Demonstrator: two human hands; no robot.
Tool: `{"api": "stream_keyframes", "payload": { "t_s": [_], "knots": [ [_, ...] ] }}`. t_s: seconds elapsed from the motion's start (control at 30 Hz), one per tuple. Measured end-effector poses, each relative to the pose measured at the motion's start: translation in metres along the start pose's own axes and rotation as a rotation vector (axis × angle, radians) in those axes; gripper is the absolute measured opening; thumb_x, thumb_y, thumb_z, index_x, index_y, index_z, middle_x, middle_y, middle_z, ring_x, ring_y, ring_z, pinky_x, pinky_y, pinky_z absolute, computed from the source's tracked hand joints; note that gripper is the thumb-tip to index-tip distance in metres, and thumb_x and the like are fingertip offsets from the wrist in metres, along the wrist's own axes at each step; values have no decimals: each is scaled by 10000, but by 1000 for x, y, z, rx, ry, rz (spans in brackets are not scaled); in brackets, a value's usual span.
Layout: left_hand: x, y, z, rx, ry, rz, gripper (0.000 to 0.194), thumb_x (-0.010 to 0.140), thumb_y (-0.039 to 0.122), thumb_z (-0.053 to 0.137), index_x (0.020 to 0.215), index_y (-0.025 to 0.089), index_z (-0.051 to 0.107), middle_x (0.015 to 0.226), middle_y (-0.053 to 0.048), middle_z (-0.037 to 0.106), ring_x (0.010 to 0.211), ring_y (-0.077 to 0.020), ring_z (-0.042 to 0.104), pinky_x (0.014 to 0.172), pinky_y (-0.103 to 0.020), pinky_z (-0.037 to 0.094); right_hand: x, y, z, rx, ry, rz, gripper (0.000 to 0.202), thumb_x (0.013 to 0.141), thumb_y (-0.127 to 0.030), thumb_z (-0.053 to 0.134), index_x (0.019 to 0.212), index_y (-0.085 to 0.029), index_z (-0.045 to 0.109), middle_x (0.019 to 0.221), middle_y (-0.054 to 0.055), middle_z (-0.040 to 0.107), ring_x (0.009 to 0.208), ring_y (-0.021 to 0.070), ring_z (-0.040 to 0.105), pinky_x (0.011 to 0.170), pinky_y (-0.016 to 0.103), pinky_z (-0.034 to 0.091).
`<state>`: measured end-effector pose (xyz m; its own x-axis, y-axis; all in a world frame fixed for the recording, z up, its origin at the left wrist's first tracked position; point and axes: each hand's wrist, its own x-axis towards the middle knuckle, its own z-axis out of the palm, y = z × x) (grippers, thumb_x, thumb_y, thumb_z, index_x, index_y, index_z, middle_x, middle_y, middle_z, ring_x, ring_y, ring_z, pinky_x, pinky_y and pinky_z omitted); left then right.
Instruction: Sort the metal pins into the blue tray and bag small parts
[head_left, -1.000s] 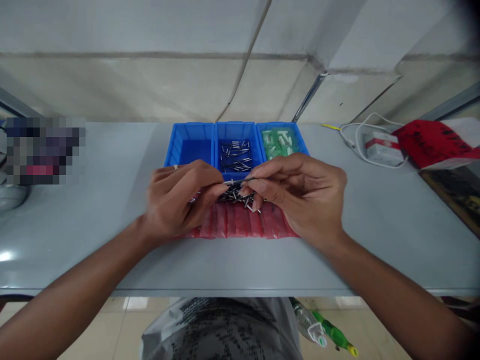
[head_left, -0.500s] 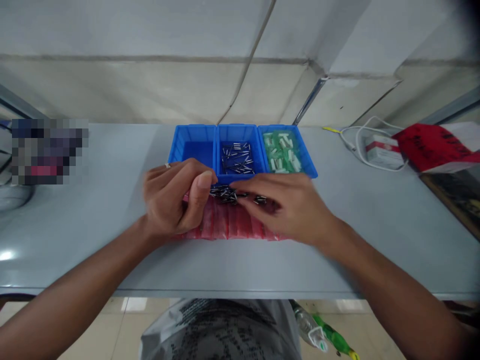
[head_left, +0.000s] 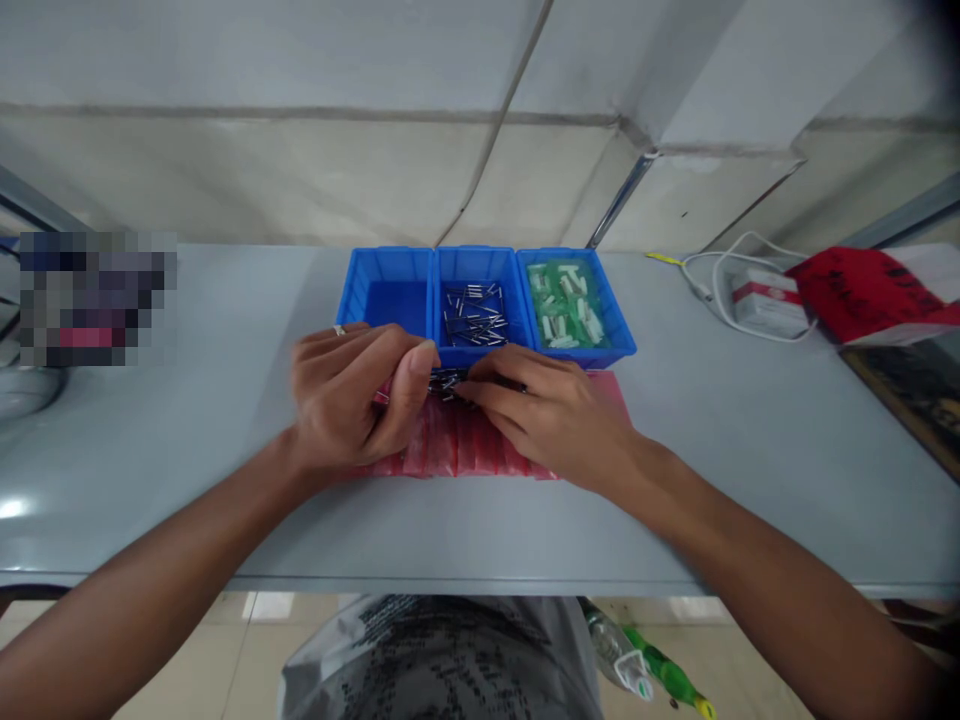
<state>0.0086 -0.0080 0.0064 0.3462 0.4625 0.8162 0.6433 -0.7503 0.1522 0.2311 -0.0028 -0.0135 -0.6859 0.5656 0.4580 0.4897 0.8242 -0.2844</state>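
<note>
My left hand [head_left: 360, 395] is closed in a loose fist over the left part of a row of red plastic bags [head_left: 457, 440]; what it holds, if anything, is hidden. Small dark and silver metal pins [head_left: 447, 382] lie in a pile at the back of the bags. My right hand [head_left: 536, 405] has its fingertips pressed together at the right side of this pile, and I cannot make out what is between them. Behind the hands, the middle blue bin [head_left: 474, 353] holds similar pins.
The left blue bin [head_left: 349, 290] shows a bare bottom. White pieces in green wrapping [head_left: 566, 300] fill the right blue bin [head_left: 626, 335]. Farther right are a white cable [head_left: 720, 300], a small box [head_left: 766, 303] and a red bag [head_left: 862, 295]. Bottles [head_left: 667, 670] lie on the floor.
My right hand has moved slightly left, with its fingertips nearer my left hand, uncovering the right end of the red bags. My left hand has shifted very slightly right.
</note>
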Motion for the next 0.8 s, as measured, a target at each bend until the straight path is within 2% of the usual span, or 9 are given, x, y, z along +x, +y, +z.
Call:
{"api": "stream_keyframes", "payload": {
  "t_s": [0.17, 0.3, 0.4, 0.5, 0.57, 0.67, 0.8],
  "knots": [
    [-1, -4, 1, 23, -6, 55, 235, 972, 141, 535, 759, 201, 613, 595, 40, 614, 498, -87, 511, 510, -284, 382, 6, -4, -9, 98, 97, 60, 209, 979, -77, 530, 1017, -163, 717, 1041, 85, 734, 929, 202, 720, 830, 358, 611],
    [-2, -7, 2, 52, -9, 88, 207, 938, 142, 589, 735, 182, 605, 566, 49, 567, 482, -76, 474, 501, -273, 353, 9, -9, -15, 174, 262, 112, 146, 956, -93, 618, 978, -192, 723, 969, 46, 749, 913, 176, 715, 849, 337, 598],
    [-2, -7, 3, 64, -14, 128, 173, 924, 159, 624, 753, 181, 606, 588, 50, 583, 506, -76, 519, 512, -263, 369, 10, -12, -18, 327, 352, 223, 138, 940, -122, 664, 985, -240, 718, 979, 29, 737, 940, 183, 706, 905, 373, 599],
    [-1, -7, 4, 87, -32, 148, 162, 925, 184, 638, 767, 189, 605, 603, 53, 610, 507, -77, 543, 508, -262, 378, 11, -14, -20, 665, 384, 384, 119, 936, -171, 685, 1014, -261, 675, 999, 14, 674, 901, 169, 704, 886, 374, 628],
    [-1, -7, 4, 104, -36, 148, 148, 932, 196, 644, 787, 193, 615, 617, 53, 639, 504, -80, 561, 502, -262, 386, 12, -16, -20, 825, 391, 425, 173, 918, -183, 714, 1059, -264, 657, 980, 0, 640, 829, 139, 692, 823, 331, 640],
    [-2, -7, 5, 75, -70, 158, 57, 944, 251, 672, 929, 198, 660, 716, 37, 717, 561, -93, 631, 537, -255, 452, 13, -17, -21, 894, 351, 448, 323, 865, -167, 777, 1148, -260, 651, 889, -21, 637, 771, 120, 671, 761, 286, 635],
    [-6, -8, 7, -6, -172, 232, 187, 962, 282, 675, 1114, 176, 646, 916, -7, 771, 704, -88, 703, 596, -226, 485, 14, -18, -23, 964, 338, 461, 417, 792, -158, 846, 1152, -249, 656, 882, -25, 641, 767, 111, 660, 724, 251, 625]
  ]
}}
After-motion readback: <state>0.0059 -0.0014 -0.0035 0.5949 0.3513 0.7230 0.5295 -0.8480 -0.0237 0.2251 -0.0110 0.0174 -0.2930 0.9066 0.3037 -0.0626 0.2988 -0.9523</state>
